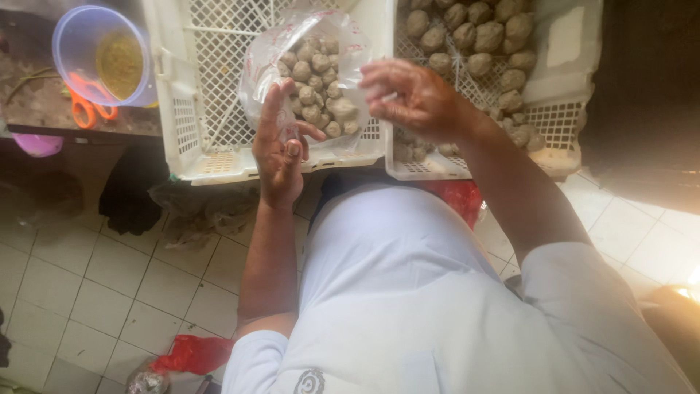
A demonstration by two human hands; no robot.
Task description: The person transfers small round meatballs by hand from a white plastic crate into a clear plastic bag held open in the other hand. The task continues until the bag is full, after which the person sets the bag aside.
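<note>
My left hand (281,142) has its grip closed on the thin, crinkled side of a clear plastic bag (310,55), fingers pinching the film near its lower left. The bag bulges with round, rough, grey-brown balls (315,91), too many and too bunched to count. It hangs over the near edge of a white plastic crate (191,117) with a latticed floor and walls. My right hand (412,98) pinches the bag's right rim, fingers curled together on the film. A second white lattice crate (565,44) sits just beside the first, holding a loose heap of the same lumpy balls (481,36). At the far left stands one translucent blue tub (102,55) holding something yellowish, with one pair of orange-handled scissors (87,102) beside it.
</note>
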